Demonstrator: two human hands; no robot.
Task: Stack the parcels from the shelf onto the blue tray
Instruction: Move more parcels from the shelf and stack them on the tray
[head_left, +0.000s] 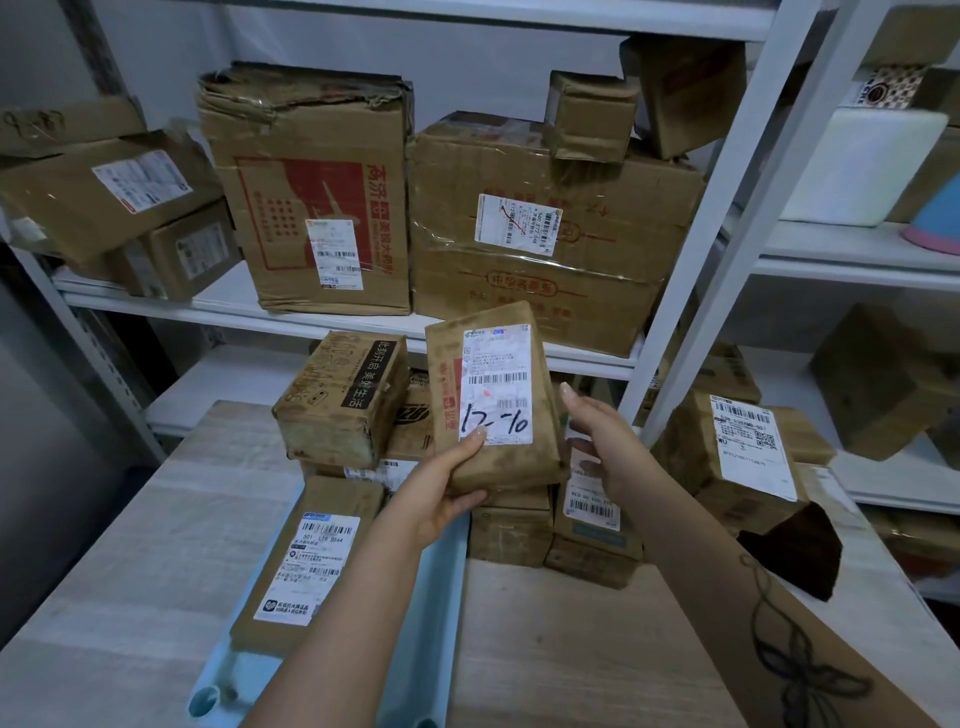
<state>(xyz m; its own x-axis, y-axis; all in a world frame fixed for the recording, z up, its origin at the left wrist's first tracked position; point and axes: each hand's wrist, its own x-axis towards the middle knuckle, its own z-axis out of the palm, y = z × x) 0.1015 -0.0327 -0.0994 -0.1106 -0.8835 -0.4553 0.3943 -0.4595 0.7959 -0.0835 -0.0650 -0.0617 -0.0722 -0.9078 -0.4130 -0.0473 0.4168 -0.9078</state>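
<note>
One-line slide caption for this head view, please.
Left hand holds a brown parcel marked 12-10 near the blue tray, right hand open beside it, shelves of cardboard boxes behind.

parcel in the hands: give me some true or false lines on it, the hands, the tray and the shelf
1. The left hand grips the parcel at its lower corner. True.
2. The parcel's label is blank. False: it bears barcodes and handwritten marks.
3. The right hand is clenched round the parcel. False: its fingers are straight, at the parcel's right edge.
4. The blue tray holds a second parcel, lying flat. True.
5. The shelf is bare. False: large boxes stand on it.
</note>
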